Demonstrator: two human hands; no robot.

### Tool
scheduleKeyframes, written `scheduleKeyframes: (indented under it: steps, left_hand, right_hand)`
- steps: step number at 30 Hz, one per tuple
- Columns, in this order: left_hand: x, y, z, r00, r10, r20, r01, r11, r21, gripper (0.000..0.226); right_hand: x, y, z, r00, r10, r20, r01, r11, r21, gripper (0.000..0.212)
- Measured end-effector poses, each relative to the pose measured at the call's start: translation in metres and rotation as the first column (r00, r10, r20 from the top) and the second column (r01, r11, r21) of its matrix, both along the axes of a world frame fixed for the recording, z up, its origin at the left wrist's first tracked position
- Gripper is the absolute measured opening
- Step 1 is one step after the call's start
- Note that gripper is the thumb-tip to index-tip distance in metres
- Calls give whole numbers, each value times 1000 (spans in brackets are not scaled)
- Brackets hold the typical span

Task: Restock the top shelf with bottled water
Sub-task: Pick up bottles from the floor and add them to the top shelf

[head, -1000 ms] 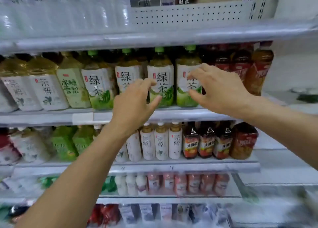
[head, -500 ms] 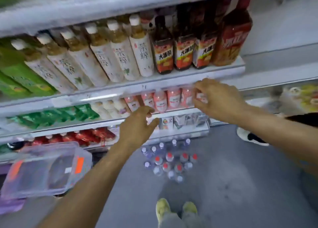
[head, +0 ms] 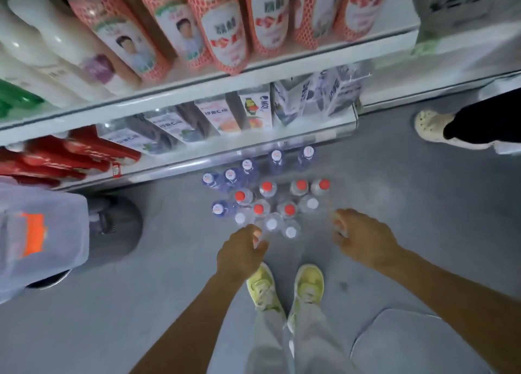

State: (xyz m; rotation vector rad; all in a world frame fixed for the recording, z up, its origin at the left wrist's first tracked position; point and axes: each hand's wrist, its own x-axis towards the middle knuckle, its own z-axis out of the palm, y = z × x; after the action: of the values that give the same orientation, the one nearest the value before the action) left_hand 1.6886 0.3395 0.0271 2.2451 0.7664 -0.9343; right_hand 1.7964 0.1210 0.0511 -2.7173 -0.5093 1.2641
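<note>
On the grey floor in front of a store shelf unit, view pointing steeply down. Lower shelves carry pink mesh-sleeved bottles, white bottles, cartons and red packs. A clear plastic bin with an orange label sits at left. The person's yellow-green shoes point toward the shelf; another person's pale shoe shows at upper right. A cluster of water bottles stands upright on the floor just before the bottom shelf, red, white and blue-printed caps up. Left hand hovers at the cluster's near edge, fingers loosely curled, holding nothing, just short of a white-capped bottle. Right hand hangs just right of the cluster, fingers curled down, gripping nothing visible. Whether either hand touches a bottle is unclear through blur.
</note>
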Motion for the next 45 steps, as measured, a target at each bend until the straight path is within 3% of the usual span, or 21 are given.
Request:
scheduleKeyframes:
  steps: [6,13,16,18,22,29,37,40,45]
  left_hand:
    - [-10,-17,-111,976,-190,-106,189,982,-17,48]
    - [8,-26,-213,980,-196,33,196,981,9,70]
    - [10,-27,-245,947,-319,25,317,947,57,67]
    - [10,-25,-262,921,-388,40,379,914,142,59]
    - [15,-20,-269,899,-429,87,402,888,224,45]
    - [7,-20,-195,918,-378,123,357,920,162,41]
    - [-2,-17,-29,949,-164,269,159,986,43,39]
    - [2,-9,41,924,-102,369,109,994,1,38]
    - [15,12,162,836,-42,547,84,995,-52,33]
  right_hand:
    - [-26,-3,-113,995,-24,-99,19,998,-56,23]
    - [-45,24,-224,996,6,-87,-2,999,52,62]
    - [-54,39,-262,989,148,6,-148,988,32,68]
    - [-60,47,-282,965,241,101,-243,970,2,62]
    - [-61,51,-290,940,273,206,-284,959,23,48]
    - [-56,36,-216,966,141,217,-167,980,107,36]
    - [-46,27,-60,983,-70,172,10,946,323,36]
    - [-34,28,12,972,-155,180,69,909,411,33]
    - [-8,26,143,954,-127,272,-26,867,497,23]
